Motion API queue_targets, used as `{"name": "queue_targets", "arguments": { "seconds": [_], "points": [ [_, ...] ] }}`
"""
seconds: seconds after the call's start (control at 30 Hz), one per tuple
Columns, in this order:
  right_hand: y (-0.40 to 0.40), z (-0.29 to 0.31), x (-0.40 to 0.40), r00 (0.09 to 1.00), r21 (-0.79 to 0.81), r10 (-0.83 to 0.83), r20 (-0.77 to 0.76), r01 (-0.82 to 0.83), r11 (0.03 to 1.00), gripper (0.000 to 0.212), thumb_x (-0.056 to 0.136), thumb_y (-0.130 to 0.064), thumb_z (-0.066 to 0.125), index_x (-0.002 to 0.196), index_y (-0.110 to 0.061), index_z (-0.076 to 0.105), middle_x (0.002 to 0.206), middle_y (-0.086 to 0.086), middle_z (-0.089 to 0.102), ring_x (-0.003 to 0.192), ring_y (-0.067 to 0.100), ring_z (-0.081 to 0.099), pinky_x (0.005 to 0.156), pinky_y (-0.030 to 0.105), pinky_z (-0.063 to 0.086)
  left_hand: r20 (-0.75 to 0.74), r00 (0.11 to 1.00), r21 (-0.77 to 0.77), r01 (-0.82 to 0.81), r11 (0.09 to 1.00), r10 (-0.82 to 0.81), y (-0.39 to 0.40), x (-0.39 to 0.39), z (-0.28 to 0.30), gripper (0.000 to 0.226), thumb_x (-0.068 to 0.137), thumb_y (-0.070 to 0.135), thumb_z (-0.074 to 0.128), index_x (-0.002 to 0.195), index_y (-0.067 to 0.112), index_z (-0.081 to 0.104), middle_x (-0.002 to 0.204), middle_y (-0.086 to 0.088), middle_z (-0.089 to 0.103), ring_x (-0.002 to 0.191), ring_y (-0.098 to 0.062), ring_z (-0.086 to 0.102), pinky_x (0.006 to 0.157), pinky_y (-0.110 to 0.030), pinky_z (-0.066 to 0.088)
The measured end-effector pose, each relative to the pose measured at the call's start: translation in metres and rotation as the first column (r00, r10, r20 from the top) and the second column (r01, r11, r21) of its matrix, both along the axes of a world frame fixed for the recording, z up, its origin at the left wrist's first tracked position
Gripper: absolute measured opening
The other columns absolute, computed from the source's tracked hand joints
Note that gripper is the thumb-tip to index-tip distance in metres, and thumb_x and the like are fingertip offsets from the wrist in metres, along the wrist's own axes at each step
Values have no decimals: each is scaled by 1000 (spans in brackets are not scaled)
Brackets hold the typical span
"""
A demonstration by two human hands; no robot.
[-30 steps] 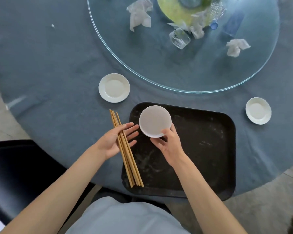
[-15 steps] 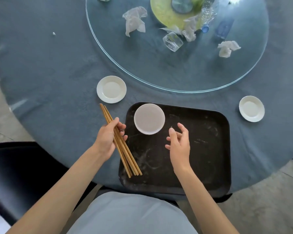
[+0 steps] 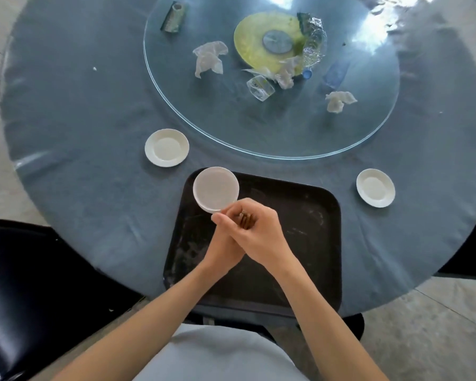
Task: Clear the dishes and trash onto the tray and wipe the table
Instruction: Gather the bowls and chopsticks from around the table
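A black tray (image 3: 308, 243) lies at the near edge of the round blue table. A white bowl (image 3: 215, 188) stands in its far left corner. Over the tray, my left hand (image 3: 226, 243) and my right hand (image 3: 259, 232) are clasped together round a bundle of wooden chopsticks (image 3: 246, 221) held upright; only the ends show between the fingers. Two small white saucers lie on the cloth, one (image 3: 166, 147) left of the tray and one (image 3: 375, 187) to its right.
A glass turntable (image 3: 341, 144) fills the far middle of the table, carrying crumpled tissues (image 3: 209, 58), a tipped glass (image 3: 260, 88), a yellow-green plate (image 3: 270, 41) and a crushed plastic bottle (image 3: 313, 48). A black chair (image 3: 39, 284) stands at the near left.
My left hand lifted the chopsticks from the tray's left edge and brought them over the tray. My right hand left the bowl and closed round the chopsticks too. The view pulled back.
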State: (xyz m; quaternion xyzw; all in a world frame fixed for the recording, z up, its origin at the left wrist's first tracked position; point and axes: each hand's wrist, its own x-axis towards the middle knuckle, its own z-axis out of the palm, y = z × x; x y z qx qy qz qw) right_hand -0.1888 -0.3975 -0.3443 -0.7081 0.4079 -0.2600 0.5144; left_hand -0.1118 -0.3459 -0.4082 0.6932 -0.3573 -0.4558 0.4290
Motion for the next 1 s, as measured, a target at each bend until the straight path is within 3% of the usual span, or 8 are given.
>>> {"name": "queue_targets", "arguments": {
  "seconds": [0.1,0.2,0.27,0.33,0.43,0.6,0.8,1.0],
  "points": [
    [8,-26,-1,991,12,-129,-23,129,992,37,96,-41,71,75,-10,72,71,-3,70,71,16,70,75,23,59,70,997,-214,-27,976,43,5,-10,-7,30,107,24,43,116,12,68,105,-7,67,115,-33,62,99,-38,48],
    [8,-44,-3,982,42,-160,-102,165,985,56,91,-59,63,69,-8,68,62,-3,64,68,19,68,78,34,61,-8,993,-244,-117,963,119,4,-11,-19,31,96,53,55,100,31,77,98,3,73,109,-15,67,104,-36,51],
    [2,-47,-9,977,21,-170,-125,174,985,63,88,-71,57,66,-12,66,61,-6,63,72,17,68,78,33,60,-24,995,-211,-102,972,100,-2,-15,-20,26,103,37,51,100,25,74,95,5,73,106,-15,69,95,-29,54],
    [-11,-42,-16,976,-64,-180,-125,173,983,64,86,-79,53,66,-20,68,64,-13,64,80,10,67,76,16,54,-174,985,-218,-42,975,3,-11,-20,-19,29,108,15,45,103,28,71,94,12,74,104,-12,71,87,-21,56],
    [-35,-30,-27,987,-33,-101,-123,97,995,27,85,-67,67,81,-41,69,79,-22,70,86,0,69,72,3,49,-159,983,-180,63,982,-92,-23,-26,-8,26,102,24,58,104,47,69,94,25,72,103,-7,71,86,-16,56],
    [-55,-52,-54,979,243,34,-202,17,970,15,94,-45,70,101,-32,73,89,-14,75,89,2,73,76,18,60,-438,898,173,133,976,-45,-26,-28,-19,21,101,31,58,86,32,73,60,5,59,50,-8,52,47,-22,42],
    [-64,-111,-42,885,393,75,-459,127,911,30,96,-52,65,88,-24,67,81,-4,72,68,7,72,55,13,51,-232,972,428,72,901,32,-23,-35,-47,24,101,30,59,124,21,59,87,9,68,75,-5,65,66,-19,52],
    [-73,-146,-28,863,461,106,-493,156,874,31,94,-51,69,94,-20,68,86,-2,73,78,12,73,65,23,55,200,976,480,-18,877,-89,-18,-33,-59,31,101,20,59,131,14,54,121,-5,55,108,-15,59,95,-30,53]
  ]
}}
